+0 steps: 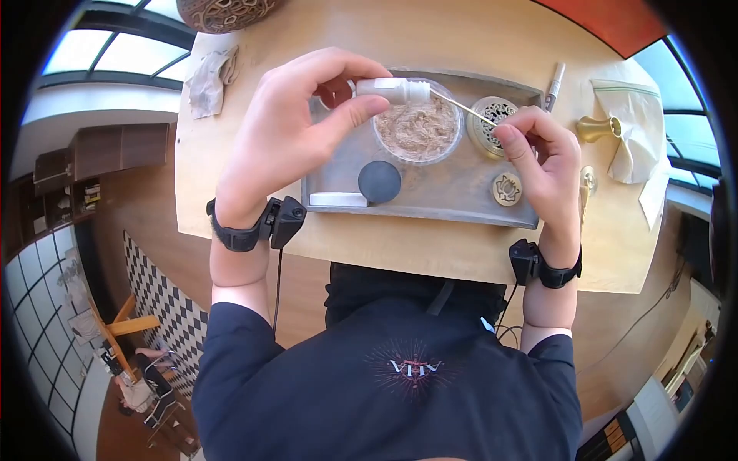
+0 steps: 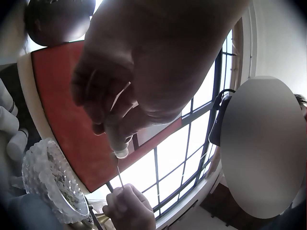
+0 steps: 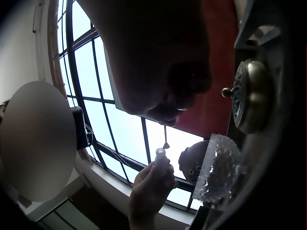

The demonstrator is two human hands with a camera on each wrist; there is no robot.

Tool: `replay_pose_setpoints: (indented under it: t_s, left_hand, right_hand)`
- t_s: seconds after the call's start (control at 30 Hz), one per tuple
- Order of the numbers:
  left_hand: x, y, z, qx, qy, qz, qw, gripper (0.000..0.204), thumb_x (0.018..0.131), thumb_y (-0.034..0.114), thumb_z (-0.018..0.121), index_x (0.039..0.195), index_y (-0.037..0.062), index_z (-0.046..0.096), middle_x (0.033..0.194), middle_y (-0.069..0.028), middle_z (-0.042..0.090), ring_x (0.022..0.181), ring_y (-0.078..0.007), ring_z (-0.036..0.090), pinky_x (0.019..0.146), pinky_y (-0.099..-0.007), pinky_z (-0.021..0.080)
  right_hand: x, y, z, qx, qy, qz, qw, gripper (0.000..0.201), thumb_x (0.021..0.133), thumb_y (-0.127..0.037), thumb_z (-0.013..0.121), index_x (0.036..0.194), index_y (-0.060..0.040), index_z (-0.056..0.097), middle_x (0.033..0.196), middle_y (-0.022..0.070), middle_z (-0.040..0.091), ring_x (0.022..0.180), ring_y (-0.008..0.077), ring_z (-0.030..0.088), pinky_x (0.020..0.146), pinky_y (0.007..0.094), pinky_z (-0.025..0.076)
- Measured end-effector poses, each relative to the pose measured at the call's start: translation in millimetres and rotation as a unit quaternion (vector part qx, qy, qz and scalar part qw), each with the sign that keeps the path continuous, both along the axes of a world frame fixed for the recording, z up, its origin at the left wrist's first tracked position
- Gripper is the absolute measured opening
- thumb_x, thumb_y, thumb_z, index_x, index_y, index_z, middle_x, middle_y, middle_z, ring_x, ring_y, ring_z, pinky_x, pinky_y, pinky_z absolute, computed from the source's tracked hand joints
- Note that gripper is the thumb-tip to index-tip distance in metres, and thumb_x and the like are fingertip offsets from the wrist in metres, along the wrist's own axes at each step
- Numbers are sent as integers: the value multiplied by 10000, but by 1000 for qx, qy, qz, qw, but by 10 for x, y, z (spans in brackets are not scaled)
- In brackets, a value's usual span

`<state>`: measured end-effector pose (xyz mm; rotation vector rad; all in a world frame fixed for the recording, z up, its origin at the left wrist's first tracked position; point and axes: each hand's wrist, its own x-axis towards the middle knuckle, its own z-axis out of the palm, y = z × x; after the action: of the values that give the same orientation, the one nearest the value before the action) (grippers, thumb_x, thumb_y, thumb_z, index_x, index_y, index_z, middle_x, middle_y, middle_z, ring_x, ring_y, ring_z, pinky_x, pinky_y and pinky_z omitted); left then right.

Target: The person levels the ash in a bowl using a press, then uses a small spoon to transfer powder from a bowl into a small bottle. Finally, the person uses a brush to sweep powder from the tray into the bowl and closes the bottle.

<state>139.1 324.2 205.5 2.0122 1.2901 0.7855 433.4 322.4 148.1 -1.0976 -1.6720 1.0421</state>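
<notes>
Bottle point(image 1: 393, 91) in left fingers point(image 1: 364, 106), lettered shirt point(image 1: 384, 326)

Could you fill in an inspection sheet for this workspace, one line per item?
Surface: wooden table, grey tray on it.
Job's things: white bottle, thin metal tool with its tip near the bottle's mouth, clear bowl of powder in the tray.
Clutter: marker and plastic bag right of the tray; crumpled cloth left of it.
Grippers: left hand pinches the bottle; right hand pinches the tool.
Cables: black cable runs from the left wrist camera.
Surroundings: windows, checkered rug.
</notes>
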Motion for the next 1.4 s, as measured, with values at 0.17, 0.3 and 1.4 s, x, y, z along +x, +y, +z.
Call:
replay_pose_setpoints:
  t_s: [0.17, 0.3, 1.4]
  left_hand:
    - [-53, 82, 4, -10, 5, -12, 1000, 264, 918, 85, 773, 1171, 22, 728, 974, -24, 720, 872, -110, 641, 829, -260, 511]
    - [-39, 126, 58, 21, 45, -64, 997, 265, 903, 91, 783, 1154, 19, 737, 964, -32, 719, 845, -112, 634, 804, -261, 506]
    - [-54, 303, 178, -10, 19, -50, 999, 251, 951, 189, 785, 1115, 4, 743, 936, -25, 744, 842, -83, 671, 793, -233, 524]
  right_hand:
    - [9, -10, -21, 5, 3, -4, 1000, 133, 967, -102, 723, 887, -4, 682, 651, -49, 536, 608, 41, 413, 550, 231, 312]
    - [-57, -22, 12, 0, 7, 3, 1000, 139, 969, -105, 722, 887, 0, 684, 651, -41, 541, 602, 48, 412, 547, 235, 314]
    - [-220, -20, -88, 154, -110, -42, 981, 77, 913, -45, 738, 911, -10, 670, 808, 87, 639, 675, 204, 590, 643, 311, 485]
